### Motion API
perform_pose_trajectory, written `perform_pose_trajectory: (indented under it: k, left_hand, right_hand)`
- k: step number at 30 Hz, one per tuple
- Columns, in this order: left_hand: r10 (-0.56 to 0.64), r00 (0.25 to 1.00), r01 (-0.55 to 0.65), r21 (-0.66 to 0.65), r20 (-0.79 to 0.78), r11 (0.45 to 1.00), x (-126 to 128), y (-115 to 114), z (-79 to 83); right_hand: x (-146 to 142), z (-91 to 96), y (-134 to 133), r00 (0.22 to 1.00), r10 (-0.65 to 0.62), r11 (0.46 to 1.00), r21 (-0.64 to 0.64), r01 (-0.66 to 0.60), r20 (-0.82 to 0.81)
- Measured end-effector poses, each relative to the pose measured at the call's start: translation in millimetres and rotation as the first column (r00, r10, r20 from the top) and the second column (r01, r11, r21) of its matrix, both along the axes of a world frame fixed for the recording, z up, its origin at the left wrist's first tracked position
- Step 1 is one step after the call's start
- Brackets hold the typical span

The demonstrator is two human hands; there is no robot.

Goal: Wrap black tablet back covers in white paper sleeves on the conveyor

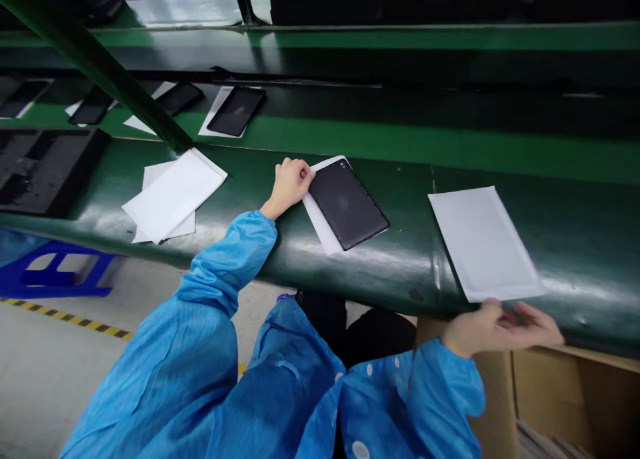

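A black tablet back cover (345, 205) lies slanted on a white sheet (319, 224) in front of me. My left hand (293, 180) is closed, its thumb and fingertips pinching at the upper left corner of that sheet, right beside the cover's corner. Off to the right, a white sheet or thin stack (485, 245) rests on the green work surface (405, 272). My right hand (505, 327) is just below its near edge, somewhat blurred, fingers apart with nothing visible in them.
Overlapping white sheets (175, 195) lie left of my left hand, near a green post (135, 102). Farther back, several black covers such as one (237, 111) sit on white sheets on a green belt (320, 135). A dark tray (50, 169) stands left; a cardboard box (550, 392) is below right.
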State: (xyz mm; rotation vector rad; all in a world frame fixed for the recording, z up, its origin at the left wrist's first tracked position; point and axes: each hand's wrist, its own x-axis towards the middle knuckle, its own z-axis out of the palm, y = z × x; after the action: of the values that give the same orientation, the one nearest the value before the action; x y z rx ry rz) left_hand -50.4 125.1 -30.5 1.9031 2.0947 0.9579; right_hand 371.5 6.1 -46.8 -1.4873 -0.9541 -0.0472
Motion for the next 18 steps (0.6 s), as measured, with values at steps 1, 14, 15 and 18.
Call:
perform_pose_trajectory:
  k: [1,14,15,18]
  left_hand:
    - [-0.018,0.998,0.016,0.038,0.061,0.999,-0.5,-1.0,-0.6]
    - [-0.171,0.684,0.057,0.181,0.709,0.982,31.5,-29.9,11.0]
    - [-0.191,0.662,0.09,0.176,0.725,0.98,36.0,-32.3,11.1]
    - [-0.275,0.598,0.251,0.15,0.753,0.956,46.2,-39.9,11.7]
  right_hand:
    - [-15.2,5.2,-1.4,0.997,0.075,0.996,-0.046,-0.075,0.003]
    - [-102.5,25.3,22.6,0.418,0.591,0.454,-0.143,-0.879,-0.69]
    - [-101.9,27.0,22.4,0.377,0.583,0.412,-0.138,-0.901,-0.719]
    - [-97.3,30.7,20.7,0.317,0.538,0.394,-0.099,-0.914,-0.781]
